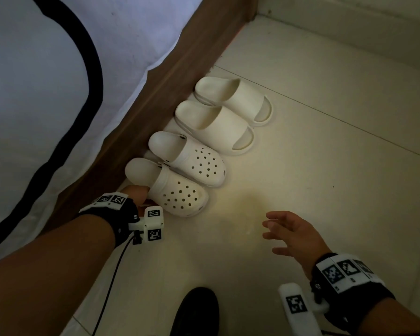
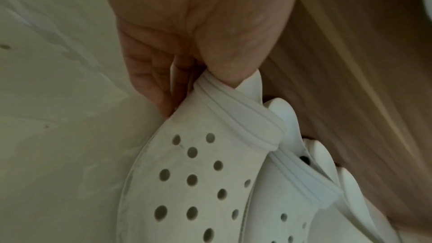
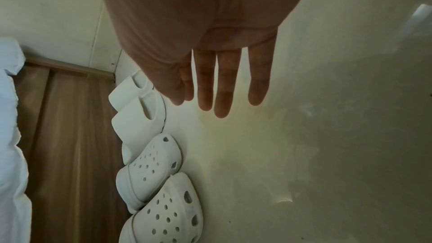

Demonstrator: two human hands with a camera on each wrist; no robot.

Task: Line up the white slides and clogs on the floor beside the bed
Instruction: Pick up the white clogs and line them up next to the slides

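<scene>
1. So: near clog [image 1: 172,190] sits at the 7 o'clock end of the row, heel toward the bed frame [image 1: 155,98]; left hand [image 2: 187,47] pinches its heel strap [image 2: 236,110], thumb on top.
2. Second clog [image 1: 192,161] touches it on the 1 o'clock side; the two slides [image 1: 218,124] continue the row toward 1 o'clock, all on the floor [image 1: 301,190] along the frame.
3. Right hand [image 1: 291,234] hovers at 4 o'clock, fingers straight and spread, holding nothing.
4. Risk, as I judge it: the strap pivots, so pulling on it may swing the toe out of line or nudge the neighbouring clog.
5. Black shoe [image 1: 197,311] at 6 o'clock, well apart.
</scene>
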